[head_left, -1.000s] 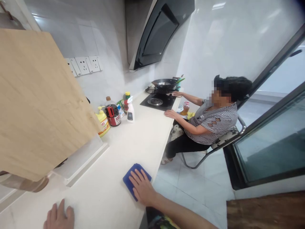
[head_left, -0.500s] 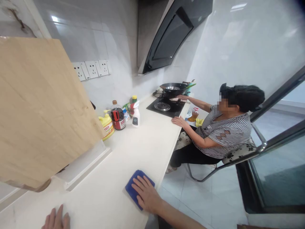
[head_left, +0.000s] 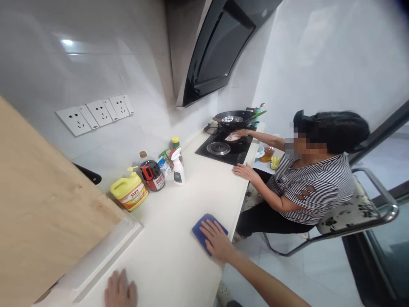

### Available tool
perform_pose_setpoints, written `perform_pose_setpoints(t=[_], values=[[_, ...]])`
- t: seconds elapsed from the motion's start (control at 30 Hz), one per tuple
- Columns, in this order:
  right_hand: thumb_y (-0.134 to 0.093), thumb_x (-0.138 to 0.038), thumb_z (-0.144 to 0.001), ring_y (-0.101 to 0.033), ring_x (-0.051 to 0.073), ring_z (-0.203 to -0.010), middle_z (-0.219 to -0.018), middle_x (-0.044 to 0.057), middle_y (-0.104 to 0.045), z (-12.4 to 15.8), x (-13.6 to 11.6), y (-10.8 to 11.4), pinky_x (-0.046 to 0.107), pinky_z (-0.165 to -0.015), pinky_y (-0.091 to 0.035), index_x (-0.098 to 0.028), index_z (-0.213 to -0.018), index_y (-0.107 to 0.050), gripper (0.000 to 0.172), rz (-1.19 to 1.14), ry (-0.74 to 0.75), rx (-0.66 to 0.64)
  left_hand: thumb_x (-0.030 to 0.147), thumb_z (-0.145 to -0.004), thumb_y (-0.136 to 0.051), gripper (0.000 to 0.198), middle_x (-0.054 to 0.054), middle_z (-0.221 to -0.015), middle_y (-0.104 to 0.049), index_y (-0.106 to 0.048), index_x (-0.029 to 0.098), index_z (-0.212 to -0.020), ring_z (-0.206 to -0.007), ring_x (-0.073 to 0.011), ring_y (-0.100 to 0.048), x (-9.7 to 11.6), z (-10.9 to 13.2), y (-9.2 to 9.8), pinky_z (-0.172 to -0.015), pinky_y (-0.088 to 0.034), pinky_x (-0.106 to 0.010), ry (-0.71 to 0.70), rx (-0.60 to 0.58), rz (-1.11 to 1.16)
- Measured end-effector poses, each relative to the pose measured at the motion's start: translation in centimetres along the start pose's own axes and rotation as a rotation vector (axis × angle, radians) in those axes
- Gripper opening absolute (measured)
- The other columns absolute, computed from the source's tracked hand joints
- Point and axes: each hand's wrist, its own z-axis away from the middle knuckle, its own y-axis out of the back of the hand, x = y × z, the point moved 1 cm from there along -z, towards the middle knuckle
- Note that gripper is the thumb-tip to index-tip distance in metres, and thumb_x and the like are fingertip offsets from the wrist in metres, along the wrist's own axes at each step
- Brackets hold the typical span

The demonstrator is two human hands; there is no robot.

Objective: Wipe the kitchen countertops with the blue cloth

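My right hand lies flat, fingers stretched out, on a blue cloth near the front edge of the white counter. My left hand rests palm down on the counter at the bottom of the view, fingers spread, holding nothing. A large wooden board stands tilted at the left, just above my left hand.
Bottles stand along the wall: a yellow detergent bottle, a dark sauce bottle, a white spray bottle. Beyond them is a black hob with a wok. Another person sits on a chair, their hands on the counter and hob.
My right hand and the blue cloth have slid further along the counter, toward the hob. The view has swung left and closer. The seated person's hands stay on the counter and hob.
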Motion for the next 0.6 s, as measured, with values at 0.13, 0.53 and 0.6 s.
perform_pose_setpoints(t=[0.13, 0.53, 0.6], values=[[-0.042, -0.027, -0.092, -0.028, 0.026, -0.147, -0.159, 0.003, -0.034, -2.2, 4.0, -0.6, 0.048, -0.123, -0.019, -0.023, -0.151, -0.040, 0.059, 0.029, -0.041, 0.015, 0.048, -0.092, -0.021, 0.072, -0.027, -0.152, -0.039, -0.051, 0.001, -0.138, -0.145, -0.0381, -0.032, 4.6, -1.4, -1.5, -0.117, -0.026, -0.057, 0.047, -0.071, 0.051], [-0.030, -0.034, -0.097, -0.023, 0.026, -0.150, -0.160, 0.001, -0.032, -14.0, 13.9, -3.3, 0.050, -0.125, -0.011, -0.022, -0.152, -0.039, 0.058, 0.021, -0.170, -0.074, 0.051, -0.095, -0.020, 0.073, -0.024, -0.159, -0.029, -0.038, 0.004, -0.148, -0.149, -0.0364, -0.022, 9.6, -1.1, -1.5, -0.120, -0.020, -0.057, 0.257, 0.025, -0.026], [-0.028, -0.035, -0.097, -0.022, 0.027, -0.150, -0.161, 0.002, -0.031, -16.4, 15.2, -4.1, 0.052, -0.125, -0.010, -0.021, -0.152, -0.038, 0.059, 0.034, -0.191, -0.072, 0.051, -0.095, -0.020, 0.073, -0.023, -0.158, -0.031, -0.038, 0.005, -0.148, -0.149, -0.0353, -0.023, 9.5, -1.1, -1.7, -0.121, -0.021, -0.056, 0.274, 0.038, -0.032]])
